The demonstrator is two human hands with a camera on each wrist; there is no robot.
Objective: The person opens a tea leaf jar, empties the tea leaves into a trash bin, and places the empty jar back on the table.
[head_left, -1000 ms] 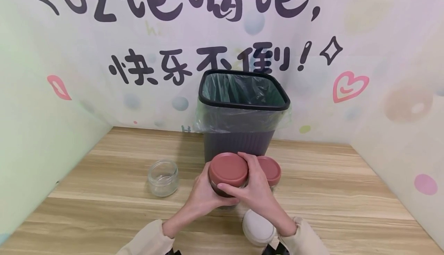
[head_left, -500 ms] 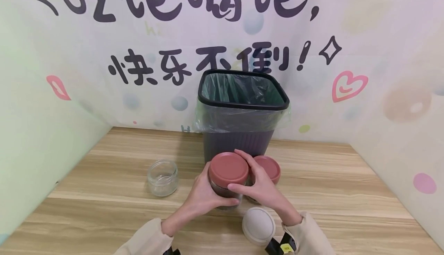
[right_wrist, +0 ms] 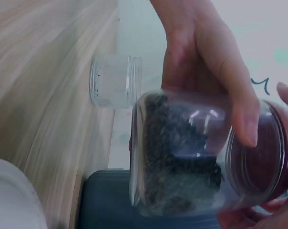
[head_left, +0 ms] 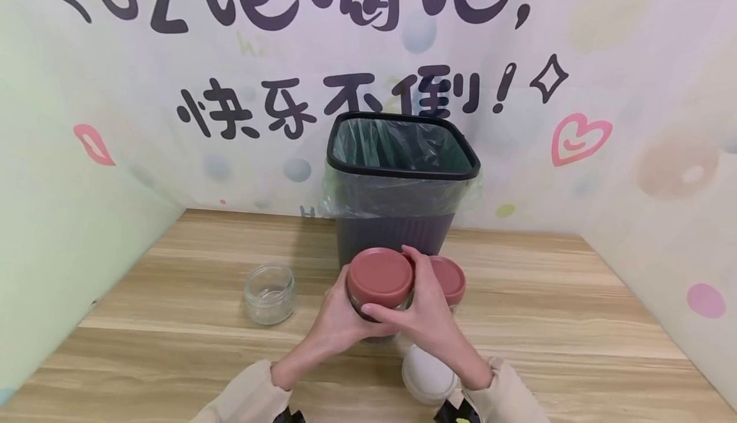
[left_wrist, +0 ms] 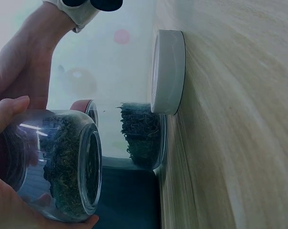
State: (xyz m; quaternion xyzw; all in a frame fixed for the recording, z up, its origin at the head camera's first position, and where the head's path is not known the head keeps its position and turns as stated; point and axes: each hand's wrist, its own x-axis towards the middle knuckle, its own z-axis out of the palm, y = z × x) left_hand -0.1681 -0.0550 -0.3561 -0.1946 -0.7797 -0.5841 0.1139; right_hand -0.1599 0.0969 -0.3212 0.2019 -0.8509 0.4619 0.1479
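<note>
Red-lidded, a clear jar [head_left: 380, 290] is held in the head view before a lined bin [head_left: 394, 234], its body wrapped by the left hand's grip [head_left: 340, 317] and its lid [head_left: 380, 269] clasped by the right hand's grip [head_left: 427, 313]. From the left wrist, dark shreds [left_wrist: 67, 167] are seen inside it, above the tabletop [left_wrist: 239, 119]. From the right wrist, a lidless jar [right_wrist: 113, 81] is shown beyond.

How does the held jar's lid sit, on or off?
On: the red lid caps the mouth of the held jar; how tightly, I cannot tell.
</note>
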